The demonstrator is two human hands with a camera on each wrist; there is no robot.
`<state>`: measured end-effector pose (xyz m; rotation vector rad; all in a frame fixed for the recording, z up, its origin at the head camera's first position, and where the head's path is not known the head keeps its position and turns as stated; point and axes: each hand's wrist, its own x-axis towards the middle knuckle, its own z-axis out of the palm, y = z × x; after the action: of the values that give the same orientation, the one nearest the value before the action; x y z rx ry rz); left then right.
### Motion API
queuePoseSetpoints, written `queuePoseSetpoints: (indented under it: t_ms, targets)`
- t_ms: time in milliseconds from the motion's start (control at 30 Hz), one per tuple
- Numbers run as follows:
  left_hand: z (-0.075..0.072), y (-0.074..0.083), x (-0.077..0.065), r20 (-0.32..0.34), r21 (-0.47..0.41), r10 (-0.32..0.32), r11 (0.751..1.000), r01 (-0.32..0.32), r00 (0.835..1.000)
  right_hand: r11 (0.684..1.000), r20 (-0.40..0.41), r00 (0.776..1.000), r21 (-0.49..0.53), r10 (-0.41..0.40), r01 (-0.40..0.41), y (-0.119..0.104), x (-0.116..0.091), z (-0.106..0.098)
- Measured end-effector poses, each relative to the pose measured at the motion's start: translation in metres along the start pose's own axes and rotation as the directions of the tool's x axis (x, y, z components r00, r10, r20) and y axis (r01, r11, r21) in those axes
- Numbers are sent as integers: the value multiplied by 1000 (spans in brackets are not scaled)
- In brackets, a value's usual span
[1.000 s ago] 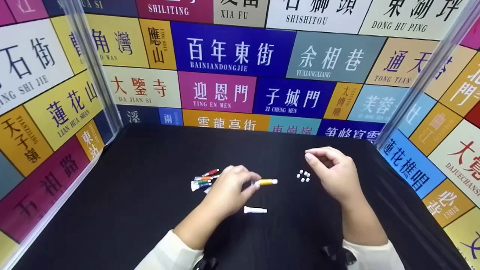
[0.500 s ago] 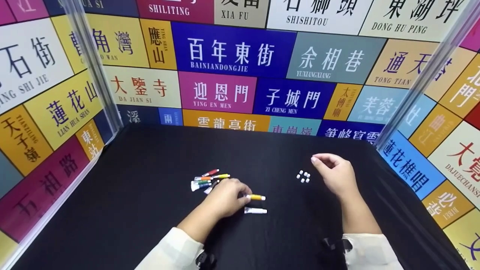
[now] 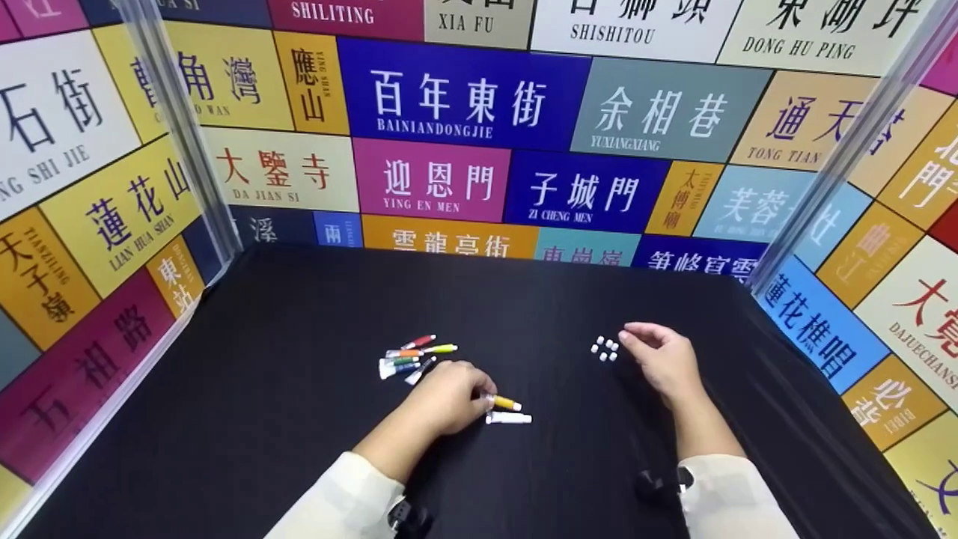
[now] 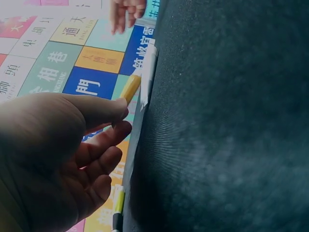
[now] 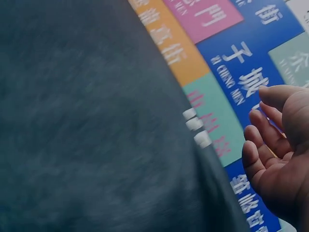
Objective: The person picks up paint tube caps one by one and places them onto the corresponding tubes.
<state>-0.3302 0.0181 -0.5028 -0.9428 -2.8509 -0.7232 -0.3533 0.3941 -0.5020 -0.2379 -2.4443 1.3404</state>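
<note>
A wall (image 3: 464,90) of coloured panels printed with place names stands behind a table (image 3: 554,479) covered in black cloth, and more such panels show at both sides behind clear upright edges. The person's left hand (image 3: 451,397) is over the middle of the cloth, holding a yellow tube (image 3: 506,403) pinched between thumb and fingers, its white cap end poking out past the fingertips and slanting to the right and towards the person. Whether the yellow tube touches the cloth, I cannot tell. Just beside it, on the person's side, a white tube (image 3: 510,418) lies flat with its cap to the right. Beyond the left hand and to its left is a loose pile of tubes (image 3: 404,361), with red, orange, yellow-green, green, blue and black among them, some lying across others. The right hand (image 3: 664,359) is well apart from the left, its fingers loosely bent and a narrow gap showing between the thumb and the fingertips. Close to its thumb, small white pieces (image 3: 603,356) sit on the cloth in a rough ring. Both arms have pale sleeves (image 3: 340,494), with black straps (image 3: 408,516) at the wrists
</note>
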Motion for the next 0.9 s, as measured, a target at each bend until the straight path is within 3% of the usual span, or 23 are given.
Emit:
queuePoseSetpoints:
  t_ms: [367, 600, 900]
  targets:
    - [6, -3, -1, 3, 21, -17, 1000, 17, 1000, 995, 116, 993, -102, 1, 11, 32, 6, 7]
    - [5, -2, -2, 24, 16, -39, 999, 39, 999, 965, 174, 983, -242, -61, 102, 35, 8, 8]
    - [6, -2, -3, 12, 2, -27, 1000, 27, 1000, 935, 214, 969, -303, -120, 183, 36, 5, 11]
